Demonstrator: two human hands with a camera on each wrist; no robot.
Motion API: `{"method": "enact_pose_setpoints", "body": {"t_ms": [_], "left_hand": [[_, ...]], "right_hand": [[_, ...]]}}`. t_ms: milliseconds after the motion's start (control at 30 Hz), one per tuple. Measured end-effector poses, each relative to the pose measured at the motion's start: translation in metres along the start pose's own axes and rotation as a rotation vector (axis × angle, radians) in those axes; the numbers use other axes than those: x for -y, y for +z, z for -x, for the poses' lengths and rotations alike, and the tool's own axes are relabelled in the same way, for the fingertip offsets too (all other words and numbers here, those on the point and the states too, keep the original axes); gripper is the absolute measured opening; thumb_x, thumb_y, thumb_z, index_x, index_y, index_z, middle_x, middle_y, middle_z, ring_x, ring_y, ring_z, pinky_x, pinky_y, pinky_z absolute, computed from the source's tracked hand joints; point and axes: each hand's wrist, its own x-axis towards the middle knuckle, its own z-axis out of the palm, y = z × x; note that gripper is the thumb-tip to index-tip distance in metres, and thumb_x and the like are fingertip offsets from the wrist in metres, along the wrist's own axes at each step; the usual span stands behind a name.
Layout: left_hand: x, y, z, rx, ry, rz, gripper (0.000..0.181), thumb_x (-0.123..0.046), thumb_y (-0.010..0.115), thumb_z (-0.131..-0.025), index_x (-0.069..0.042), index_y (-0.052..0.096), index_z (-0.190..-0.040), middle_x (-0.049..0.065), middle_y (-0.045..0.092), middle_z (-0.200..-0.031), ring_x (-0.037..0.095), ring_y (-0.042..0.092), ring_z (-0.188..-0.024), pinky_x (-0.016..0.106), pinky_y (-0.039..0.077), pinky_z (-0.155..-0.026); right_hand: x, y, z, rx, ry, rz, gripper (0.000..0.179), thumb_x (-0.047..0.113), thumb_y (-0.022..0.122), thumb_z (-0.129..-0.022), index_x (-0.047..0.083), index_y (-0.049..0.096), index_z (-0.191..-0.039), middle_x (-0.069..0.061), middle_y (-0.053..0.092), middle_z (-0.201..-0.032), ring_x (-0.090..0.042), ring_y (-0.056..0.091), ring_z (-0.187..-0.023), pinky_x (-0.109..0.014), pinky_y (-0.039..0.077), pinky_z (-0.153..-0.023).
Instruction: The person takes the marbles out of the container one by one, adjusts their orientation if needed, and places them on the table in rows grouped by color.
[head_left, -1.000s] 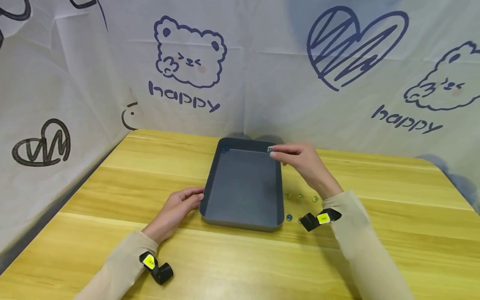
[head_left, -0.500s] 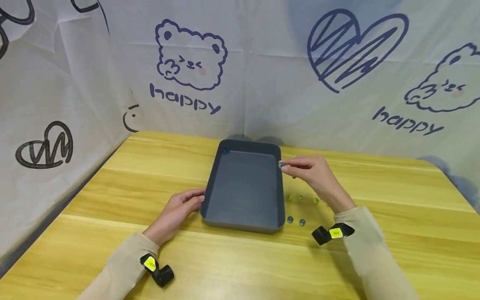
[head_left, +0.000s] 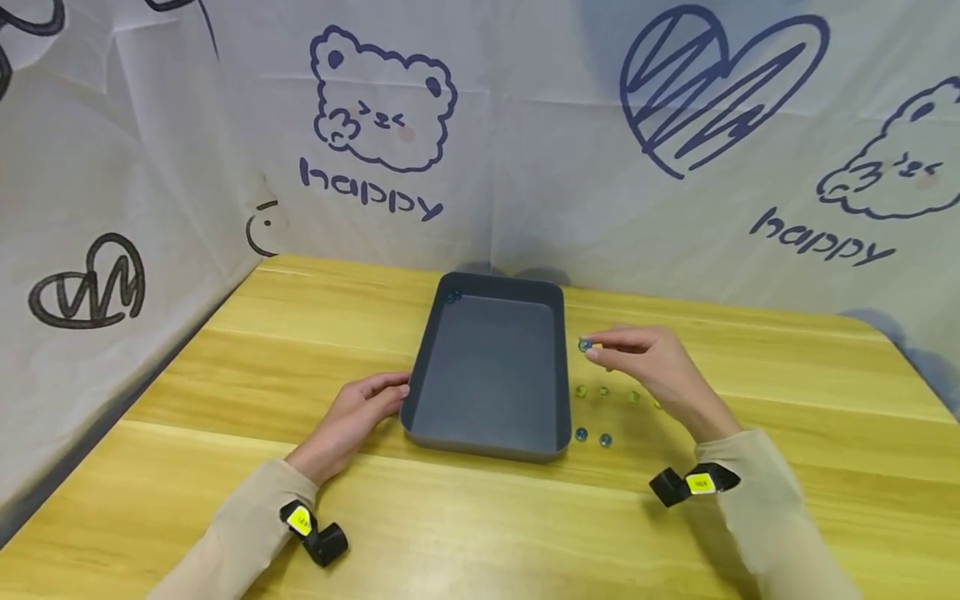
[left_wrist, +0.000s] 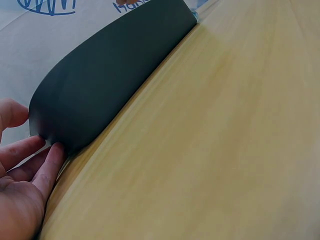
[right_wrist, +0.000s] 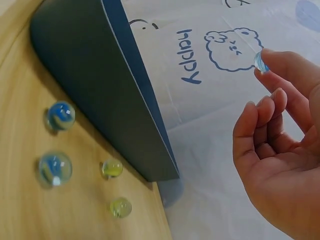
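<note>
A dark grey rectangular tray stands on the wooden table. Against the outside of its left wall rest the fingertips of my left hand; in the left wrist view they meet the wall near a corner. My right hand pinches a clear glass marble with blue in it between thumb and index finger, raised just right of the tray. In the right wrist view this marble shows at the fingertips, the other fingers curled. Dark blue marbles lie in the tray's far left corner.
Two blue marbles sit on the table by the tray's near right side. Behind them runs a row of several yellow-green marbles, partly beneath my right hand. A white sheet with drawings hangs behind the table.
My right hand has moved from above the tray's far right corner to outside its right wall, still pinching the marble. A second blue marble on the table is now uncovered. My left hand stays put.
</note>
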Motion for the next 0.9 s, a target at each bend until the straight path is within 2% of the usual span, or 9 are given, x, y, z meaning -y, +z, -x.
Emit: {"method": "enact_pose_setpoints", "body": {"t_ms": [167, 333, 433, 567, 800, 900], "left_hand": [[0.001, -0.001, 0.002, -0.004, -0.021, -0.003, 0.043, -0.016, 0.053, -0.100, 0.006, 0.048, -0.137, 0.022, 0.049, -0.138, 0.029, 0.054, -0.119, 0.030, 0.047, -0.098], [0.001, 0.000, 0.000, 0.002, -0.007, -0.015, 0.045, -0.018, 0.053, -0.100, 0.007, 0.047, -0.138, 0.023, 0.047, -0.139, 0.031, 0.052, -0.121, 0.030, 0.045, -0.100], [0.000, 0.001, -0.001, 0.006, 0.003, -0.014, 0.046, -0.018, 0.053, -0.100, 0.008, 0.046, -0.138, 0.024, 0.046, -0.139, 0.032, 0.050, -0.123, 0.031, 0.044, -0.101], [-0.001, 0.002, -0.001, 0.012, -0.014, -0.017, 0.045, -0.017, 0.052, -0.101, 0.007, 0.046, -0.139, 0.023, 0.046, -0.140, 0.031, 0.049, -0.124, 0.031, 0.044, -0.102], [-0.003, 0.002, -0.003, 0.007, -0.005, -0.011, 0.046, -0.018, 0.053, -0.100, 0.008, 0.046, -0.138, 0.024, 0.047, -0.139, 0.032, 0.051, -0.123, 0.031, 0.044, -0.101], [-0.002, 0.001, -0.002, 0.006, -0.015, -0.013, 0.046, -0.018, 0.052, -0.100, 0.008, 0.046, -0.138, 0.024, 0.047, -0.139, 0.031, 0.051, -0.123, 0.030, 0.044, -0.101]], "right_hand": [[-0.007, -0.006, 0.007, 0.002, -0.015, 0.007, 0.034, 0.024, 0.070, -0.090, 0.001, 0.071, -0.115, -0.009, 0.064, -0.098, -0.024, 0.055, -0.085, -0.033, 0.050, -0.072], [-0.012, -0.013, 0.012, -0.028, 0.007, 0.003, 0.038, 0.027, 0.070, -0.091, 0.000, 0.069, -0.117, -0.002, 0.066, -0.106, -0.020, 0.059, -0.092, -0.032, 0.053, -0.078], [-0.017, -0.014, 0.015, -0.037, -0.008, -0.013, 0.037, 0.023, 0.071, -0.091, -0.004, 0.069, -0.116, -0.002, 0.067, -0.102, -0.018, 0.058, -0.087, -0.030, 0.052, -0.073], [-0.026, -0.013, 0.020, -0.026, -0.026, -0.020, 0.032, 0.016, 0.070, -0.090, -0.007, 0.069, -0.113, -0.002, 0.066, -0.091, -0.017, 0.051, -0.076, -0.030, 0.045, -0.061], [-0.032, -0.012, 0.030, -0.030, -0.045, -0.031, 0.032, 0.014, 0.069, -0.091, -0.008, 0.068, -0.113, -0.003, 0.066, -0.093, -0.016, 0.056, -0.078, -0.029, 0.052, -0.068], [-0.031, -0.014, 0.034, -0.029, -0.050, -0.019, 0.030, 0.013, 0.068, -0.092, -0.008, 0.069, -0.113, -0.004, 0.065, -0.090, -0.016, 0.055, -0.077, -0.029, 0.051, -0.067]]}}
